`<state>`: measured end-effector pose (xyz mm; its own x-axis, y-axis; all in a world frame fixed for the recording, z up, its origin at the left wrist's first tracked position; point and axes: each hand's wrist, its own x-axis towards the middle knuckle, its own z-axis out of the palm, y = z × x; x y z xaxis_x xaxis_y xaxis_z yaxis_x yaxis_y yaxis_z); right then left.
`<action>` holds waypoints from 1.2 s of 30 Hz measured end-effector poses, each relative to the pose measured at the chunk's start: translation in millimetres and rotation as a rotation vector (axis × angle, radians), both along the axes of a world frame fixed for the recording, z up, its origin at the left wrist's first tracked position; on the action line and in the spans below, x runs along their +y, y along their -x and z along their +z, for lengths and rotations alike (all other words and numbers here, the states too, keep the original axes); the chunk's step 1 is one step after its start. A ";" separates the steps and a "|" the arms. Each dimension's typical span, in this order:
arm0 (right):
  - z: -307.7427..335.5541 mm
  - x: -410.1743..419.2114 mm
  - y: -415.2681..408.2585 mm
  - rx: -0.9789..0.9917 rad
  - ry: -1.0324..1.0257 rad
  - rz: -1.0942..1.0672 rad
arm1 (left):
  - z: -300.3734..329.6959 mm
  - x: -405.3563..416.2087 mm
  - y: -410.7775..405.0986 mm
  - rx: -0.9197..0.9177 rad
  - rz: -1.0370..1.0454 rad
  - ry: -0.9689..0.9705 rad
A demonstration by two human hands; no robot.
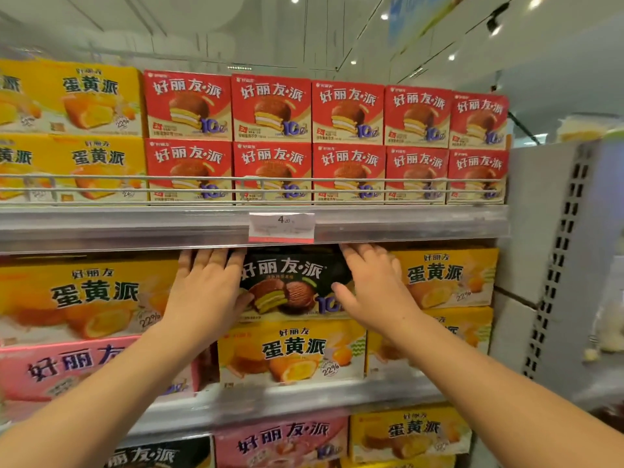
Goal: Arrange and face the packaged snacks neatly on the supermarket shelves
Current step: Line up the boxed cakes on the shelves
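Observation:
A black snack box (290, 282) with a chocolate pie picture stands on top of a yellow box (290, 352) on the middle shelf, facing front. My left hand (206, 292) lies flat against the black box's left end, fingers straight and pointing up, thumb on its front. At the box's right end my right hand (371, 285) presses in the same way, its thumb touching the front. Both hands cover the box's edges. Yellow boxes flank it at left (84, 298) and right (445, 275).
The top shelf (135, 228) carries two stacked rows of red boxes (270, 109) behind a wire rail (236, 180), with yellow boxes to their left. A price tag (281, 226) hangs just above the black box. A pink box (84, 366) sits lower left. A white slotted upright (557, 265) ends the shelf at right.

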<state>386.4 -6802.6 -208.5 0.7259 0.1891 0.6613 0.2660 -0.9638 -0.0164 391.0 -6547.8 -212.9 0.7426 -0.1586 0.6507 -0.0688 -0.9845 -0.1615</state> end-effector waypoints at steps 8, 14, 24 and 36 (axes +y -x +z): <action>1.1 -3.2 9.7 0.073 -0.353 0.262 | -8.6 5.7 9.7 -0.234 -0.223 0.106; 4.9 -10.4 17.8 0.047 -0.454 0.379 | -14.1 6.6 23.1 -0.315 -0.279 0.095; -17.6 -28.3 60.4 0.305 -0.888 0.711 | -60.6 7.5 104.2 -0.185 -0.310 0.766; -69.4 138.0 84.2 0.725 -1.114 0.829 | -114.8 159.1 196.6 0.106 -0.264 1.582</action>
<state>302.2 -6664.6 -277.9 0.8845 0.3543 0.3034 0.3151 0.0258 -0.9487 194.5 -6388.6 -327.6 0.8549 0.4663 0.2275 -0.1994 -0.1095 0.9738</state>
